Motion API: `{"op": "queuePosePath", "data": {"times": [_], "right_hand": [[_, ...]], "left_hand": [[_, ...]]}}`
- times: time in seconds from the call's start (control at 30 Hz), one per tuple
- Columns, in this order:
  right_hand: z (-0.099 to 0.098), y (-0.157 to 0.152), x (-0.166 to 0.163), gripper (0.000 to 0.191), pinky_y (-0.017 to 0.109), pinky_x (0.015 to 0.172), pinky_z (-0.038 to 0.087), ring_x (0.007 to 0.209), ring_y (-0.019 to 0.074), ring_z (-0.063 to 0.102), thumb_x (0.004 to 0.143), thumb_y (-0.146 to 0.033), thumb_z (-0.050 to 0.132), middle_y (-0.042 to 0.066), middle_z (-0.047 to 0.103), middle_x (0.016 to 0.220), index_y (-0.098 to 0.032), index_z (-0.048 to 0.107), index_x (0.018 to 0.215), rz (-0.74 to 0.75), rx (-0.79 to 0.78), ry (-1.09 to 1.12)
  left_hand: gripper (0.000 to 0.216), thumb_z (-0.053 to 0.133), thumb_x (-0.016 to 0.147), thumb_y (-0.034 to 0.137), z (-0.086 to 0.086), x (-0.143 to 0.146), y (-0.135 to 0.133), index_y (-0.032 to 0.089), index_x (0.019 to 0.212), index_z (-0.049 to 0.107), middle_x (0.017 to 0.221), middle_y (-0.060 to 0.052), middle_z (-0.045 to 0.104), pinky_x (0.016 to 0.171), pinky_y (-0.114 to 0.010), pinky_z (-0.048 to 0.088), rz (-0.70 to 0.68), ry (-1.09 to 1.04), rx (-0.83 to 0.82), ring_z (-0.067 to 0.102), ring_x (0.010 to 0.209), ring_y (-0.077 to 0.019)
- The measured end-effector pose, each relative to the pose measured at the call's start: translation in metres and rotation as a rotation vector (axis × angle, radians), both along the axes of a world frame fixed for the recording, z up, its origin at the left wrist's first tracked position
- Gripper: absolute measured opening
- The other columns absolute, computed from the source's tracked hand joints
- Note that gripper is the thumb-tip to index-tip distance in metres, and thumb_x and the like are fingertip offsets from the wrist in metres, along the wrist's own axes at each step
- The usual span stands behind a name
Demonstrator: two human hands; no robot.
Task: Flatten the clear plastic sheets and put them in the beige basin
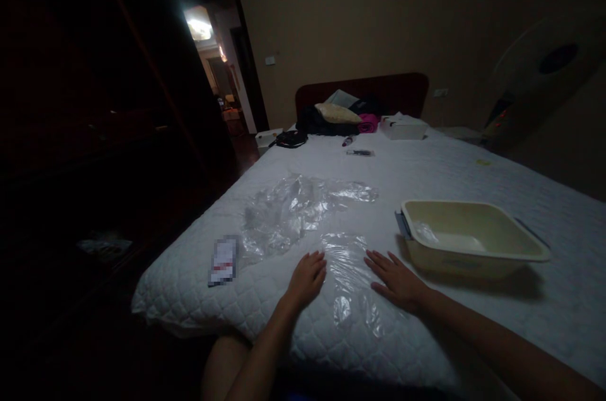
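A clear plastic bag [347, 265] lies spread flat near the front edge of the white quilted bed [265, 300]. At its left edge rests my left hand [308, 276], fingers stretched out. My right hand [395, 280] lies flat at the opposite edge, its fingers spread on or beside the plastic. Neither hand grips anything. Beyond them, more crumpled clear plastic bags [288, 215] cover part of the bed. To the right of my right hand stands a cream plastic basin [473, 265] with grey side handles; a bit of clear plastic shows inside it.
A phone-like flat object [223, 261], blurred out, lies at the left edge of the bed. Farther back are a small packaged item [360, 153], a white box [404, 127], a black bag [291, 139] and a pillow [337, 113]. A fan [544, 66] stands at right.
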State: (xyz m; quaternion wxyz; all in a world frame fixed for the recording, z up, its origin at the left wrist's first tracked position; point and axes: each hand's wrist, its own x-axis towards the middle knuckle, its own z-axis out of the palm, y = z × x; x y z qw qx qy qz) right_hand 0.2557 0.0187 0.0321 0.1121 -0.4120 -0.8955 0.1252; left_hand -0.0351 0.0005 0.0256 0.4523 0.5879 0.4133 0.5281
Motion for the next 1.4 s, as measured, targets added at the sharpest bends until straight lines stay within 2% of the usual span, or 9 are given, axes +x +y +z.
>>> {"op": "queuePosePath", "data": {"times": [0.17, 0.33, 0.43, 0.53, 0.7, 0.87, 1.07, 1.27, 1.4], "right_hand": [[0.009, 0.002, 0.006, 0.061, 0.051, 0.104, 0.010, 0.129, 0.0256, 0.019, 0.081, -0.050, 0.042, 0.008, 0.023, 0.141, -0.025, 0.027, 0.135, 0.089, -0.032, -0.026], [0.012, 0.017, 0.007, 0.044, 0.052, 0.102, 0.015, 0.127, 0.0260, 0.027, 0.085, -0.044, 0.037, 0.008, 0.038, 0.134, -0.025, 0.045, 0.125, 0.005, -0.038, -0.036], [0.021, 0.024, -0.003, 0.038, 0.050, 0.098, 0.024, 0.120, 0.0273, 0.037, 0.084, -0.040, 0.039, 0.011, 0.048, 0.127, -0.020, 0.056, 0.112, -0.070, 0.053, 0.003], [0.036, 0.019, -0.025, 0.033, 0.041, 0.092, 0.034, 0.109, 0.0246, 0.046, 0.084, -0.033, 0.039, 0.014, 0.051, 0.120, -0.015, 0.058, 0.104, -0.090, 0.191, 0.045], [0.052, -0.011, -0.078, 0.019, 0.032, 0.073, 0.041, 0.081, 0.0182, 0.054, 0.083, -0.022, 0.042, 0.008, 0.060, 0.088, -0.016, 0.058, 0.091, 0.136, 0.203, -0.063], [0.035, -0.037, -0.121, 0.015, 0.030, 0.071, 0.040, 0.078, 0.0184, 0.053, 0.082, -0.014, 0.043, 0.008, 0.060, 0.083, -0.014, 0.057, 0.087, 0.436, 0.276, -0.244], [0.016, -0.040, -0.141, 0.019, 0.028, 0.066, 0.040, 0.076, 0.0183, 0.055, 0.079, -0.008, 0.041, 0.008, 0.061, 0.086, -0.014, 0.058, 0.087, 0.148, 0.153, -0.242], [0.023, -0.039, -0.140, 0.019, 0.028, 0.069, 0.040, 0.078, 0.0189, 0.056, 0.078, -0.011, 0.043, 0.008, 0.062, 0.085, -0.015, 0.060, 0.081, 0.144, 0.037, -0.134], [0.025, -0.040, -0.136, 0.015, 0.028, 0.071, 0.041, 0.077, 0.0175, 0.056, 0.077, -0.016, 0.046, 0.006, 0.063, 0.083, -0.016, 0.060, 0.082, 0.072, -0.089, 0.143]], "left_hand": [[0.023, 0.065, 0.065, 0.017, -0.005, -0.008, -0.004, 0.026, 0.087, 0.067, 0.112, -0.005, 0.059, 0.107, -0.043, 0.008, 0.036, 0.050, 0.016, 0.043, 0.115, -0.0233], [0.022, 0.065, 0.064, 0.015, -0.014, -0.015, -0.007, 0.027, 0.083, 0.067, 0.109, -0.005, 0.060, 0.106, -0.046, 0.008, 0.031, 0.079, 0.050, 0.042, 0.116, -0.0243], [0.022, 0.065, 0.064, 0.014, -0.019, -0.014, -0.008, 0.025, 0.084, 0.067, 0.109, -0.007, 0.060, 0.106, -0.047, 0.010, 0.061, 0.117, 0.102, 0.043, 0.116, -0.0246], [0.024, 0.060, 0.069, 0.013, -0.024, -0.014, -0.007, 0.025, 0.089, 0.066, 0.110, -0.006, 0.059, 0.105, -0.048, 0.016, 0.091, 0.276, 0.196, 0.044, 0.115, -0.0236], [0.031, 0.049, 0.074, 0.009, -0.033, -0.018, -0.004, 0.023, 0.100, 0.061, 0.113, -0.006, 0.058, 0.100, -0.048, 0.029, 0.131, 0.561, 0.401, 0.047, 0.112, -0.0201], [0.034, 0.045, 0.076, 0.006, -0.037, -0.019, -0.004, 0.021, 0.102, 0.059, 0.113, -0.005, 0.058, 0.099, -0.045, 0.033, 0.159, 0.700, 0.498, 0.047, 0.113, -0.0184], [0.029, 0.046, 0.077, 0.009, -0.035, -0.018, -0.004, 0.021, 0.101, 0.058, 0.113, -0.006, 0.058, 0.098, -0.046, 0.035, 0.176, 0.730, 0.532, 0.048, 0.112, -0.0192], [0.028, 0.046, 0.080, 0.012, -0.033, -0.018, -0.005, 0.021, 0.104, 0.056, 0.115, -0.006, 0.057, 0.099, -0.046, 0.032, 0.142, 0.707, 0.518, 0.046, 0.113, -0.0183], [0.032, 0.045, 0.080, 0.010, -0.035, -0.017, -0.004, 0.023, 0.108, 0.054, 0.113, -0.005, 0.058, 0.100, -0.047, 0.029, 0.107, 0.660, 0.456, 0.049, 0.111, -0.0170]]}}
